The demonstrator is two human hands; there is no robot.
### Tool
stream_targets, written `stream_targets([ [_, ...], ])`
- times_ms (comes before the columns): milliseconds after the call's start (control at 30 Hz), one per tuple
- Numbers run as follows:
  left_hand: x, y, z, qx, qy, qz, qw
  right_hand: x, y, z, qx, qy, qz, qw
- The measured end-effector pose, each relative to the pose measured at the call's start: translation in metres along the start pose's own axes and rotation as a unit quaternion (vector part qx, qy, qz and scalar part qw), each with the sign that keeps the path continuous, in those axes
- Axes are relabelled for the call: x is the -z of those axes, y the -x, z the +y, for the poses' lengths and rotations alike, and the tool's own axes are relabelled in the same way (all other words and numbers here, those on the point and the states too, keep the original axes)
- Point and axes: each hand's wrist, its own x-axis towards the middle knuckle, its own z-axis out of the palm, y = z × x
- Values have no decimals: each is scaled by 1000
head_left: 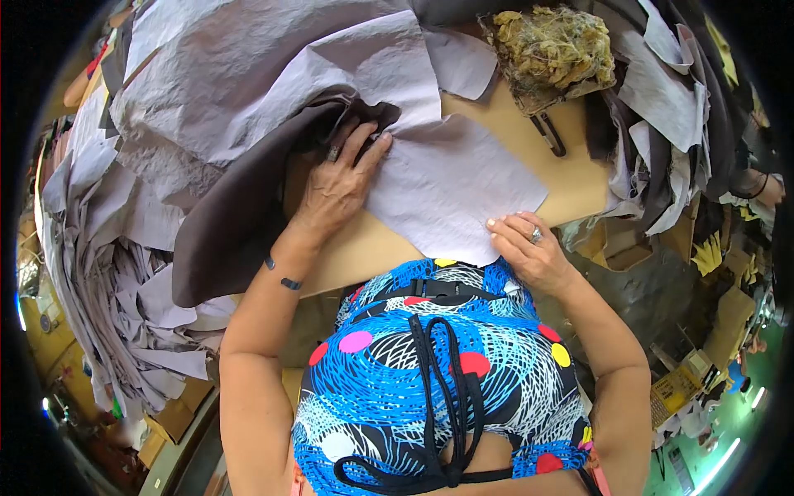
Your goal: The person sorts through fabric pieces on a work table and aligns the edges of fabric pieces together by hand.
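A pale lavender-grey piece of leather-like material (pixel 455 178) lies across the tan tabletop, its near corner hanging toward my body. My right hand (pixel 529 246) grips its lower right edge, thumb and fingers closed together. My left hand (pixel 341 178) presses with bent fingers at the piece's far left end. There it meets a dark brown, folded piece (pixel 236 202) that shows the smooth side of similar material. The left fingertips are partly lost in the dark fold, and whether they pinch or only press down cannot be made out.
Large grey sheets (pixel 207 74) are heaped at the far left, with hanging strips (pixel 149 306) below. A crusty yellow clump (pixel 554 50) stands at the back right, beside a black-handled tool (pixel 547 136). More grey and dark pieces (pixel 662 99) drape over the right side.
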Motion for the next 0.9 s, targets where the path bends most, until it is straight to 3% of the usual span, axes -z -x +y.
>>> stream_targets([
  [200,17,0,0,16,61,-70,996,13,-13,7,25,-37,-27,999],
  [233,21,1,-2,25,57,-121,991,16,-23,6,33,-32,-35,998],
  [400,51,-1,8,-19,143,-216,966,59,-123,17,85,-23,242,966],
  [467,61,9,24,-36,57,-172,983,77,-166,23,94,-26,278,956],
  [500,62,13,30,-14,121,-148,981,79,-184,30,76,-32,264,961],
  [533,75,8,42,72,159,-226,958,77,-200,39,57,-39,249,966],
  [600,75,11,54,312,412,-148,843,59,-229,65,-24,-131,200,971],
  [633,75,10,62,347,484,-73,800,50,-237,74,-63,-176,170,967],
  [700,70,9,67,370,625,47,686,30,-239,83,-111,-153,159,969],
  [767,67,8,67,367,663,100,645,20,-237,84,-120,-96,174,973],
  [867,67,11,64,368,697,133,601,40,-217,54,-172,-140,142,965],
  [900,69,13,63,368,703,134,594,46,-209,42,-217,-123,77,965],
])
